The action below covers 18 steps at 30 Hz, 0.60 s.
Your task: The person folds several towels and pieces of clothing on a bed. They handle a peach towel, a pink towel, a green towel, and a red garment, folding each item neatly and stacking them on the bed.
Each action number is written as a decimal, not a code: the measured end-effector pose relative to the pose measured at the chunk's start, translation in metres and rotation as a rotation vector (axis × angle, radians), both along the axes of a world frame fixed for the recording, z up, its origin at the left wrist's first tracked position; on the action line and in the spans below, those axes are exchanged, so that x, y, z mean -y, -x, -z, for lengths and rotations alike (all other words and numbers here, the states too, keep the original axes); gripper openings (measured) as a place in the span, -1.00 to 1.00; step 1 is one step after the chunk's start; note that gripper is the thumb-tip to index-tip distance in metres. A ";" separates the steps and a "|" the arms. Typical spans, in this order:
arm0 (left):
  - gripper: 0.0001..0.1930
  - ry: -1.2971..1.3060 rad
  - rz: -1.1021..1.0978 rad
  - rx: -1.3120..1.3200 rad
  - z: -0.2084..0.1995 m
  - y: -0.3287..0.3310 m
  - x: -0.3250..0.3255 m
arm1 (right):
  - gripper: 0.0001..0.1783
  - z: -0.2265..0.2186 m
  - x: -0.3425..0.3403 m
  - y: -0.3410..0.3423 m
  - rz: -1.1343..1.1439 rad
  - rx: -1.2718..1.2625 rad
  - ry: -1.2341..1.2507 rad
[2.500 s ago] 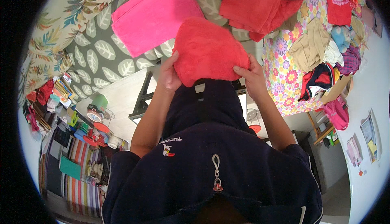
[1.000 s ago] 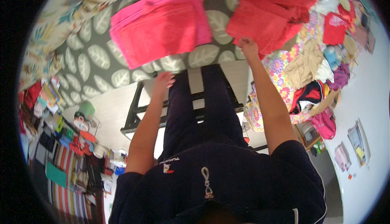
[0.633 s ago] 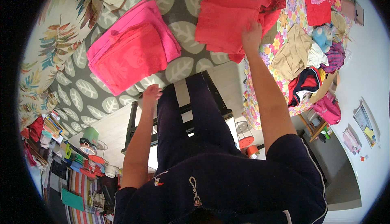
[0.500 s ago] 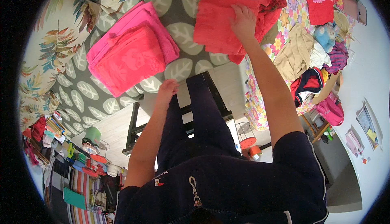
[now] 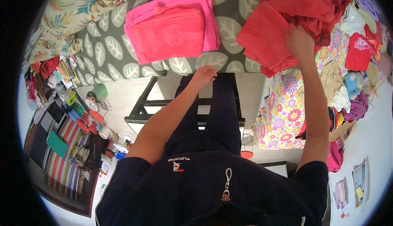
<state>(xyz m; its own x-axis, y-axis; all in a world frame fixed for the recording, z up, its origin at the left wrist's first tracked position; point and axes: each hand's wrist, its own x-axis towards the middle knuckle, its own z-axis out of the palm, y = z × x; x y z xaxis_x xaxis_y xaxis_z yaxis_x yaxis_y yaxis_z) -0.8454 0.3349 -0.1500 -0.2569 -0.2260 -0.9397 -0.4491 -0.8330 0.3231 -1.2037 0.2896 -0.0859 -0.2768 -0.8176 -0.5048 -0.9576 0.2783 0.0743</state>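
My right hand [image 5: 300, 45] presses into a heap of red towels [image 5: 266, 37] at the upper right, at a fold. Its fingers are blurred and partly lost in the cloth, so their grip cannot be made out. My left hand [image 5: 203, 77] hovers over my lap with its fingers curled in and nothing seen in them. Just beyond it lies a folded coral-red towel [image 5: 172, 33] with a raised pattern. Beneath that towel is a folded bright pink towel [image 5: 210, 21]. Both rest on a grey cover with pale leaves [image 5: 229, 25].
Floral cloth [image 5: 282, 121] drapes down on the right, with mixed clothes [image 5: 332, 80] heaped beyond it. A dark frame [image 5: 141, 107] stands by my legs. A leaf-print cushion [image 5: 77, 9] is at the far left. Books and household items [image 5: 67, 72] crowd the left side.
My view has swung left, shifting the scene rightward. My right hand has gone from lying flat on the red towels to pressing into a fold. The top red layers look disturbed.
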 end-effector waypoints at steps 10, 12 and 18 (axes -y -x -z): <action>-0.54 -0.080 -0.382 -0.058 -0.019 -0.030 0.025 | -0.57 -0.152 -0.030 -0.153 0.251 0.744 0.232; -0.47 0.011 -0.634 -0.245 -0.024 -0.047 0.028 | -0.57 -0.169 -0.016 -0.195 0.205 0.890 0.287; -0.42 0.402 -0.809 -0.333 -0.093 -0.133 0.092 | -0.58 -0.174 0.026 -0.266 0.339 1.328 0.385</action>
